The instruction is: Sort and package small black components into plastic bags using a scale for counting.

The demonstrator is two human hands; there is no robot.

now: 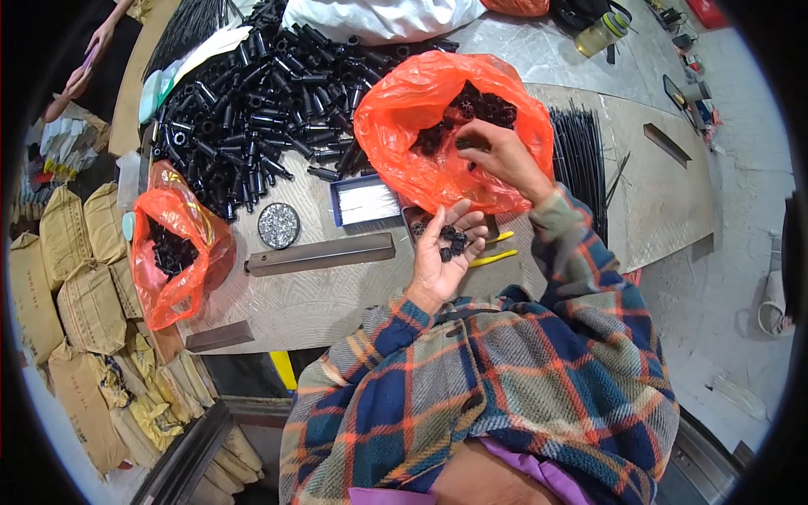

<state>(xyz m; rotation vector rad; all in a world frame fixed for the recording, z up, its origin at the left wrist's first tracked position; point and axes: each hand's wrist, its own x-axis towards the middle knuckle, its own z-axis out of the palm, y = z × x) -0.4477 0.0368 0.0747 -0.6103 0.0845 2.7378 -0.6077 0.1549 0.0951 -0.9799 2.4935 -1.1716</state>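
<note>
The left hand (444, 244) lies palm up over the near part of the table (337, 295), its fingers (468, 220) loosely curled into a shallow cup, so that the handful of small black plastic parts (448, 238) resting on the palm cannot roll off. The right hand (498, 156) reaches into the mouth of the big orange bag (404, 109), which sits slumped open on the table just beyond the cupped palm; its fingers are pinched together among the black parts (480, 105) inside, though whether they have one gripped I cannot tell. The bag's closeness to the open palm keeps the reach between them short. A second orange bag (172, 252) with more black pieces hangs over the table's left edge, and a wide heap of black tubes (252, 109) fills the far left of the table. Within reach lie a small round tin of shiny bits (279, 225), a shallow blue-rimmed box (366, 202), a long metal bar (320, 254) and yellow-handled pliers (492, 257).
</note>
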